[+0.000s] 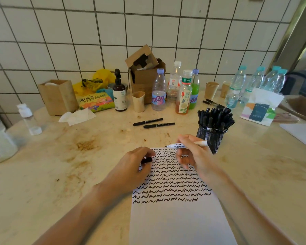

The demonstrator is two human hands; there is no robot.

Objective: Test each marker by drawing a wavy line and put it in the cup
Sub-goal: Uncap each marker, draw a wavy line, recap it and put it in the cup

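Right now the right hand (193, 152) is pinching a white-barrelled whiteboard marker (187, 145) between thumb and fingers, its barrel printed with Chinese characters and what looks like "WHITE", though the rest is hidden by the fingers. The marker is lying nearly level, long axis running left to right, bare black tip pointing toward the left hand and hovering over the far edge of the white sheet of paper (177, 218). The left hand (136, 165) is curling around a small black marker cap (146, 160), resting on the sheet's left edge.

Rows of black wavy lines (171, 184) are filling the sheet's upper half under both hands; the half nearer the person is lying blank.

Just beyond the right hand, a black wire-mesh cup (211, 138) is standing packed with black markers, caps up. Beyond the left hand, two black capped markers (154, 122) are lying side by side, pointing left-right, with stained beige stone tabletop (60, 165) spreading openly left of the left hand.

Farther back, a clear bottle labelled "amen" (158, 91) is standing beside a tea bottle with a green Chinese label (184, 92); to the far right a tissue pack reading "TISSUE" (259, 110) is sitting.
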